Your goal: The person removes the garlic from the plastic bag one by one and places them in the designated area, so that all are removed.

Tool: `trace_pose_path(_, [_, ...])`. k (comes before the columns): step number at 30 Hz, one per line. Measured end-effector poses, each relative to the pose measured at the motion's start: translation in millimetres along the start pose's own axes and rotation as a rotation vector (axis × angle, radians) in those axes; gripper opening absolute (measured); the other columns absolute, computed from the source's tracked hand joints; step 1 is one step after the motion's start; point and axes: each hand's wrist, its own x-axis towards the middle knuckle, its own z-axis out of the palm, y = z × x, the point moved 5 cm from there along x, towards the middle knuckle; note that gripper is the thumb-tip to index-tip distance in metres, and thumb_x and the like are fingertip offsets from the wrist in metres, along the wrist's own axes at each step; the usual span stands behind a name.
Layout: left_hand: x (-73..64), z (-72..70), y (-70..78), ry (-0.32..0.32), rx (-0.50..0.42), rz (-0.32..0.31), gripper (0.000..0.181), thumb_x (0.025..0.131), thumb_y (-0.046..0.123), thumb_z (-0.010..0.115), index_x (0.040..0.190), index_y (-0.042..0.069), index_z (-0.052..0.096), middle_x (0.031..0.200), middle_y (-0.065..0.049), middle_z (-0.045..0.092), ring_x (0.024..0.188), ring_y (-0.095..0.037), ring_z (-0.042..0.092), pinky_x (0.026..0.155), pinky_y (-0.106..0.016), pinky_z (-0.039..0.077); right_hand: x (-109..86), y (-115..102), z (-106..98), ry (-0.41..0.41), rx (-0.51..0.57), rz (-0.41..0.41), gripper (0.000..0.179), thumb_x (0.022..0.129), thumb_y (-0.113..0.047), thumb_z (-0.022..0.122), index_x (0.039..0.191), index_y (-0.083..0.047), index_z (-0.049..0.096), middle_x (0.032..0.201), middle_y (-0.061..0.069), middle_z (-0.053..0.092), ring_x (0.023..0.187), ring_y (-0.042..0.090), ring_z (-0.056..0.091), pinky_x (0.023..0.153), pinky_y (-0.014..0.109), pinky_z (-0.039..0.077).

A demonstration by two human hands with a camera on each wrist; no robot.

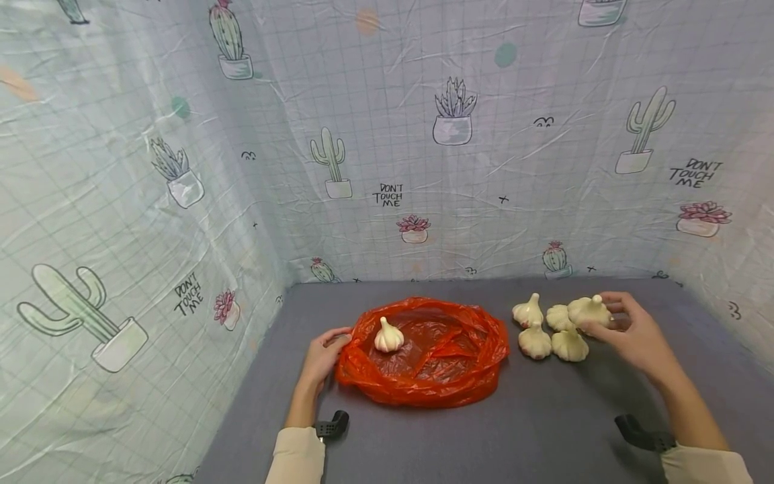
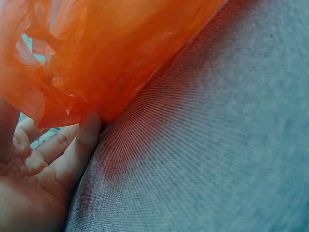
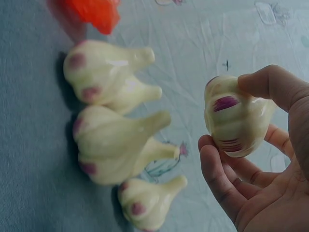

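Observation:
A red plastic bag [image 1: 423, 396] lies on the table, its mouth spread wide and facing up. One garlic bulb [image 1: 388, 338] sits inside it, toward the left. My left hand [image 1: 323, 356] holds the bag's left edge; in the left wrist view the fingers [image 2: 87, 137] are against the orange-looking plastic [image 2: 120, 48], and their tips are partly hidden. Over the group at right, my right hand [image 1: 631, 333] pinches a garlic bulb [image 3: 236, 116] between thumb and fingers, raised off the table. Several more garlic bulbs [image 1: 570, 345] stand close together just below and left of that hand.
A grey cloth-covered table [image 1: 484, 437] carries everything. Behind and at both sides hangs a pale curtain [image 1: 484, 168] printed with cacti. A black wrist camera [image 1: 332, 425] is strapped to the left wrist, another camera [image 1: 641, 433] to the right.

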Motion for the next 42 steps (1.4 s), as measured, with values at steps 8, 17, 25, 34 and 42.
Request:
trace_pose_path(8, [2.3, -0.1, -2.7, 0.003, -0.012, 0.004, 0.034, 0.097, 0.032, 0.071, 0.126, 0.014, 0.072, 0.109, -0.006, 0.074, 0.088, -0.014, 0.068, 0.076, -0.03, 0.055, 1.1, 17, -5, -0.011, -0.028, 0.033, 0.072, 0.098, -0.037, 0.069, 0.148, 0.001, 0.035, 0.143, 0.037, 0.041, 0.098, 0.003, 0.057, 0.065, 0.024, 0.05])
trace_pose_path(17, [3.1, 0.3, -3.5, -0.002, -0.008, 0.003, 0.034, 0.097, 0.032, 0.07, 0.125, 0.014, 0.072, 0.113, -0.008, 0.074, 0.091, -0.015, 0.069, 0.077, -0.029, 0.056, 1.2, 44, -6, -0.036, -0.062, 0.042, 0.071, 0.098, -0.034, 0.069, 0.146, 0.005, 0.036, 0.135, 0.041, 0.047, 0.089, 0.002, 0.062, 0.062, 0.028, 0.052])
trace_pose_path(25, [3.4, 0.1, -4.0, 0.003, -0.018, 0.014, 0.031, 0.097, 0.029, 0.07, 0.124, 0.014, 0.073, 0.11, -0.007, 0.075, 0.089, -0.015, 0.069, 0.076, -0.029, 0.055, 2.5, 65, -1, -0.109, -0.103, 0.076, 0.073, 0.098, -0.034, 0.069, 0.146, 0.009, 0.034, 0.129, 0.043, 0.05, 0.077, 0.004, 0.062, 0.063, 0.032, 0.054])
trace_pose_path(34, [3.9, -0.7, -4.6, 0.003, -0.014, 0.015, 0.031, 0.097, 0.029, 0.07, 0.124, 0.014, 0.073, 0.11, -0.008, 0.075, 0.091, -0.016, 0.07, 0.078, -0.03, 0.055, 1.1, 77, 2, -0.153, -0.09, 0.104, 0.075, 0.1, -0.035, 0.067, 0.147, 0.01, 0.03, 0.131, 0.045, 0.046, 0.079, 0.019, 0.068, 0.065, 0.033, 0.055])
trace_pose_path(42, [4.2, 0.3, -4.0, 0.001, 0.002, 0.012, 0.033, 0.098, 0.032, 0.069, 0.125, 0.015, 0.072, 0.113, -0.009, 0.074, 0.093, -0.016, 0.069, 0.079, -0.029, 0.055, -0.3, 84, 2, -0.178, -0.099, 0.115, 0.075, 0.1, -0.034, 0.065, 0.148, 0.01, 0.028, 0.132, 0.045, 0.044, 0.082, 0.02, 0.067, 0.065, 0.033, 0.055])
